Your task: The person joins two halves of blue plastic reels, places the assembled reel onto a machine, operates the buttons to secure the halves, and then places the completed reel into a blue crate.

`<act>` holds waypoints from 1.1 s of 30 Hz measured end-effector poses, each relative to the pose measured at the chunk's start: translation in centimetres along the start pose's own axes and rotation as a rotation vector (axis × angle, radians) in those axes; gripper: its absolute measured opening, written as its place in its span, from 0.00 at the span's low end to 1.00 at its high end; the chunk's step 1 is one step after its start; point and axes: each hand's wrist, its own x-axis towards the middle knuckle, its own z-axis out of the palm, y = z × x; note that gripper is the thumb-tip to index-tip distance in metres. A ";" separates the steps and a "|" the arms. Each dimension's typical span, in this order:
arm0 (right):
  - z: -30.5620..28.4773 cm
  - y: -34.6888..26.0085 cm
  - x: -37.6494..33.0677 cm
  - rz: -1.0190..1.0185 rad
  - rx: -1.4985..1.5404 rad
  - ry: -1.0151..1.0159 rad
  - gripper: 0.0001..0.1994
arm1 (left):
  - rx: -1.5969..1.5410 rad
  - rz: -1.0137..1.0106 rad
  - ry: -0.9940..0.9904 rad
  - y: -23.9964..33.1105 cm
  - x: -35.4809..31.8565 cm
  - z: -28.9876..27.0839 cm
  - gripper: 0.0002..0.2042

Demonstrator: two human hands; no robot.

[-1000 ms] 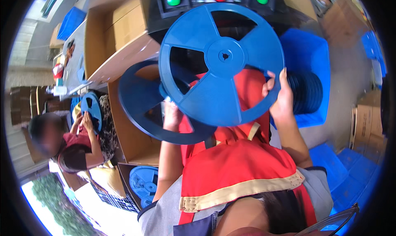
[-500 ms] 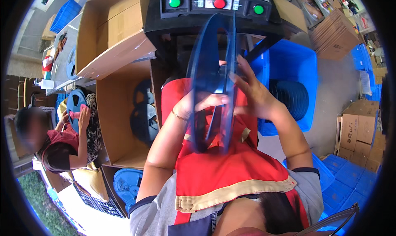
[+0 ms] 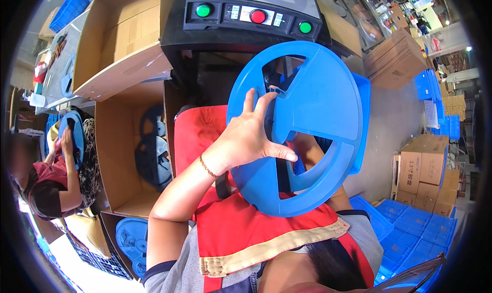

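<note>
The left hand (image 3: 246, 139) lies spread flat on the near face of the blue reel (image 3: 302, 129), held upright above the lap (right hand hidden behind it, grip untellable).

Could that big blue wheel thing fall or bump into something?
It might. The left hand presses flat on the face of the big blue reel rather than curling round its rim, so the reel could slip. The right hand is hidden behind the reel, so how firmly that side is held cannot be seen. The reel's top edge is also close to the machine's button panel, so lifting it higher could knock a button.
</note>
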 end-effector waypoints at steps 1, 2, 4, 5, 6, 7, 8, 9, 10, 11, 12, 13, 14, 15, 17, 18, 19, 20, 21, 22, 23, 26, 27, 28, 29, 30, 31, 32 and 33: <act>-0.1 -0.3 -0.1 0.028 0.027 0.009 0.56 | 0.015 -0.044 -0.014 0.5 0.1 -0.3 0.64; -0.3 -0.6 -0.1 0.058 0.050 0.012 0.56 | 0.078 -0.020 0.076 0.5 0.2 -0.2 0.64; -0.3 -1.1 -0.4 0.092 0.102 0.021 0.57 | 0.082 -0.044 0.163 0.0 0.7 -0.2 0.64; -0.3 -1.5 -0.1 0.107 0.128 0.016 0.57 | 0.039 -0.070 0.169 -0.1 0.9 -0.5 0.64; -0.4 -2.0 0.2 0.122 0.154 0.003 0.57 | 0.080 0.017 0.219 -0.4 1.1 -0.1 0.65; -0.3 -2.4 0.4 0.140 0.182 -0.010 0.57 | 0.060 -0.049 0.112 0.2 1.4 -0.2 0.65; -0.1 -2.8 0.8 0.156 0.211 -0.030 0.57 | 0.045 -0.005 0.136 -0.1 1.4 -0.3 0.65; 0.0 -3.3 1.5 0.167 0.239 -0.058 0.57 | 0.029 0.038 0.160 -0.5 1.4 -0.4 0.64; 0.3 -3.8 2.1 0.187 0.263 -0.081 0.58 | -0.006 0.066 0.155 -1.3 1.5 -0.5 0.65; 0.6 -4.1 2.8 0.199 0.290 -0.100 0.58 | -0.035 0.099 0.151 -2.1 1.6 -0.6 0.65; 0.9 -4.4 3.5 0.212 0.309 -0.123 0.58 | -0.065 0.131 0.146 -2.6 1.6 -0.9 0.66; 1.3 -4.6 4.4 0.222 0.328 -0.147 0.58 | -0.195 0.098 0.116 -2.8 1.4 -1.1 0.65; 1.8 -4.7 4.9 0.232 0.343 -0.168 0.58 | -0.325 0.063 0.086 -2.9 1.2 -1.4 0.65; 2.1 -4.9 5.4 0.240 0.358 -0.181 0.59 | -0.377 0.067 0.086 -3.2 1.1 -1.5 0.64; 2.3 -5.2 6.1 0.252 0.370 -0.205 0.59 | -0.441 0.089 0.095 -3.3 0.8 -2.0 0.62; 2.3 -5.4 6.3 0.257 0.372 -0.211 0.59 | -0.451 0.105 0.101 -3.0 0.5 -2.3 0.62; 2.2 -5.6 6.6 0.260 0.373 -0.221 0.60 | -0.463 0.122 0.110 -2.9 0.3 -2.5 0.61; 2.2 -5.9 6.7 0.264 0.385 -0.224 0.60 | -0.558 0.087 0.090 -3.1 0.0 -2.6 0.61; 2.3 -6.3 6.8 0.266 0.396 -0.224 0.60 | -0.618 0.057 0.077 -3.1 -0.4 -2.6 0.61; 2.4 -6.8 7.0 0.269 0.423 -0.216 0.61 | -0.678 0.029 0.062 -2.9 -0.7 -2.6 0.61; 2.5 -7.2 7.1 0.273 0.452 -0.207 0.63 | -0.700 0.000 0.043 -2.9 -0.7 -2.7 0.60; 2.9 -7.0 7.2 0.247 0.478 -0.165 0.65 | -0.743 -0.061 0.016 -2.8 -0.8 -2.7 0.60; 2.6 -7.4 7.3 0.211 0.446 -0.176 0.66 | -0.744 -0.064 0.024 -2.8 -0.7 -2.8 0.60; 2.5 -7.5 7.3 0.203 0.430 -0.185 0.66 | -0.719 -0.056 0.011 -3.0 -0.6 -2.8 0.59; 2.4 -7.6 7.4 0.193 0.416 -0.194 0.66 | -0.692 -0.046 -0.001 -3.2 -0.5 -2.8 0.58; 2.4 -7.6 7.4 0.205 0.423 -0.199 0.65 | -0.679 -0.042 0.000 -3.2 -0.4 -2.9 0.58; 2.4 -7.4 7.4 0.209 0.426 -0.201 0.64 | -0.670 -0.037 -0.003 -3.4 -0.3 -2.7 0.57; 2.4 -7.2 7.5 0.213 0.430 -0.205 0.64 | -0.659 -0.033 -0.005 -3.5 -0.3 -2.7 0.56; 2.5 -6.7 7.4 0.207 0.433 -0.207 0.63 | -0.649 -0.031 -0.010 -3.9 -0.2 -2.5 0.56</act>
